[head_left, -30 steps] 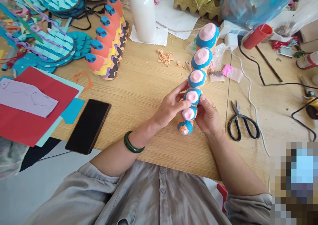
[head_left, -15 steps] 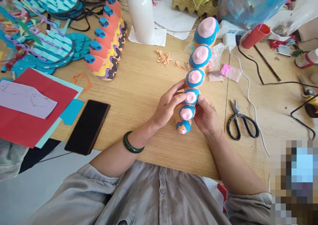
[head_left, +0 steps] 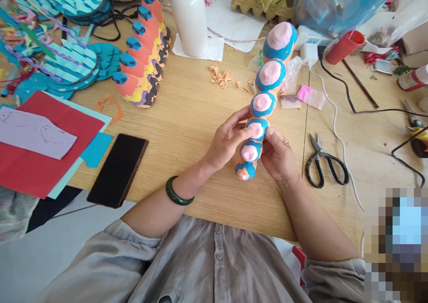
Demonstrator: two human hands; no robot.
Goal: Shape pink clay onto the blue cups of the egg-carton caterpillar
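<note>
Between my two hands is an egg-carton strip (head_left: 264, 102) covered in clay, a row of several bumps in orange and blue with pink tops, held at a slant above the table. My left hand (head_left: 223, 145) grips its left side, the thumb pressing on the pink top of a lower bump. On the other side my right hand (head_left: 280, 153) holds the edge between thumb and fingers; some of those fingertips are hidden behind the strip. A second painted bumpy strip (head_left: 143, 53), orange, yellow, purple and black with blue spots, stands at the back left.
Black-handled scissors (head_left: 321, 153) lie right of my hands beside a white cable (head_left: 335, 129). A phone (head_left: 118, 169) and red paper (head_left: 50, 138) are on the left. Orange scraps (head_left: 220, 76), a white bottle (head_left: 190, 22) and yellow egg trays (head_left: 264, 2) are further back.
The strip has tilted slightly, its far end shifting a little right and its near end a little left. My left thumb has slid slightly further onto the pink top.
</note>
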